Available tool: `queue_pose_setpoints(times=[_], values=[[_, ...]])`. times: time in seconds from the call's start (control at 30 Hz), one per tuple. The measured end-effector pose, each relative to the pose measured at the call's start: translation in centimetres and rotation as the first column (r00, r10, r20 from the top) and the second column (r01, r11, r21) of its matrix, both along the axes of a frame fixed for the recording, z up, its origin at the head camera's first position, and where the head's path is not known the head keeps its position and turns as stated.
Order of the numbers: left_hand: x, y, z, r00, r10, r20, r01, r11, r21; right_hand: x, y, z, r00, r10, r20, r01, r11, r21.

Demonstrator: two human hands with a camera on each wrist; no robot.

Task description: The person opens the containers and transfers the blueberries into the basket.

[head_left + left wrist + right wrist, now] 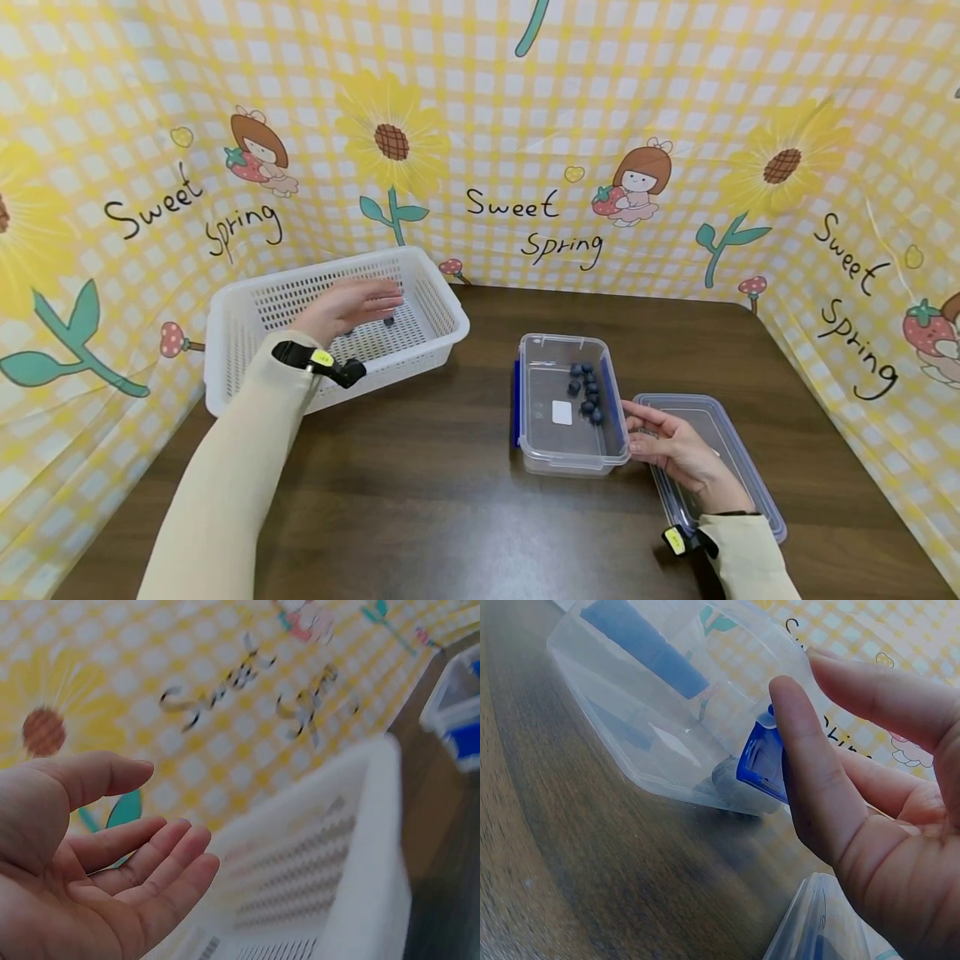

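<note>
Over the white perforated basket (442, 300), my left hand (348, 304) has relaxed, spread fingers; its palm (97, 900) appears bare in the left wrist view. Below those fingers a blueberry (388, 320) lies on the basket floor, with another dark one partly hidden by the hand. A lidless clear plastic container (543, 446) has several blueberries (588, 392) along its right side. My right hand (678, 454) touches that container's right wall with extended fingers. In the right wrist view, the thumb (802, 742) lies against a blue latch (761, 761).
A clear lid (750, 467) lies flat on the brown wooden table (420, 500), partly beneath my right hand. Another blue latch (517, 404) hangs on the container's left side. Yellow checked cloth (525, 125) surrounds the table at the back and sides.
</note>
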State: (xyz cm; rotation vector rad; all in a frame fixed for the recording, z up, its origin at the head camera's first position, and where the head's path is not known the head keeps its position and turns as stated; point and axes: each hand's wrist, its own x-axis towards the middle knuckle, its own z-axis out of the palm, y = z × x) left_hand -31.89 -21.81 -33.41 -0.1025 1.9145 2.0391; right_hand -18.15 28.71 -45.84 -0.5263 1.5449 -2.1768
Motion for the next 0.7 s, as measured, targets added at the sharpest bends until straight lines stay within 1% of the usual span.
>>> queue_pose_setpoints(times=[0.1, 0.23, 0.37, 0.57, 0.7], values=[[0.0, 1.7, 0.5, 0.998, -0.055, -0.023, 0.055, 0.998, 0.008, 0.0, 0.0, 0.0, 1.0, 0.0, 0.001, 0.0, 1.0, 0.005], [0.2, 4.2, 0.9, 0.991, -0.123, -0.047, 0.124, 0.992, 0.023, 0.0, -0.1, 0.1, 1.0, -0.004, -0.002, 0.004, 1.0, 0.013], [0.8, 6.9, 1.1, 0.981, -0.185, -0.062, 0.188, 0.981, 0.051, 0.0, 0.1, 0.0, 1.0, -0.009, -0.009, 0.009, 1.0, 0.018], [1.7, 10.6, 0.7, 0.966, -0.254, -0.04, 0.256, 0.964, 0.067, 0.0, 0.1, -0.1, 1.0, -0.01, -0.014, 0.01, 1.0, 0.015], [2.2, 13.0, 0.1, 0.951, -0.31, -0.018, 0.31, 0.948, 0.064, 0.0, 0.1, -0.2, 1.0, -0.008, -0.018, 0.009, 1.0, 0.013]])
